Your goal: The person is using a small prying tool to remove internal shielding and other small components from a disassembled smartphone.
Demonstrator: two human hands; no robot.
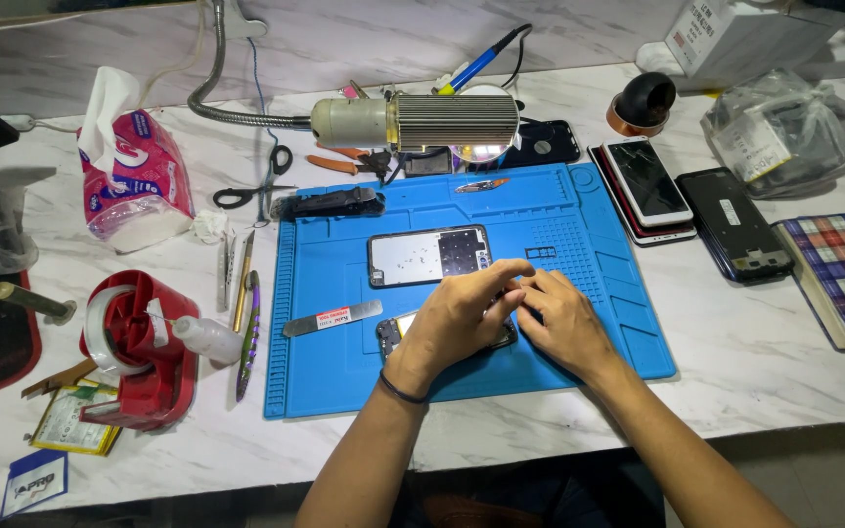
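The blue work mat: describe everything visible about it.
The blue work mat looks like soft rubber or silicone, rectangular, with ridged edges and small moulded compartments near its far right. It lies flat on the marble-look table. On it rest an opened phone frame, a flat metal pry tool and a dark phone part under the left hand and right hand.

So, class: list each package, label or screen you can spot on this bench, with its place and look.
Tissue pack: far left, soft, pink and white.
Box: top right corner, white cardboard.
Phone: right of the blue mat, white frame, dark screen.
Label: bottom left, small, blue.
Plastic bag: right, clear, crumpled.
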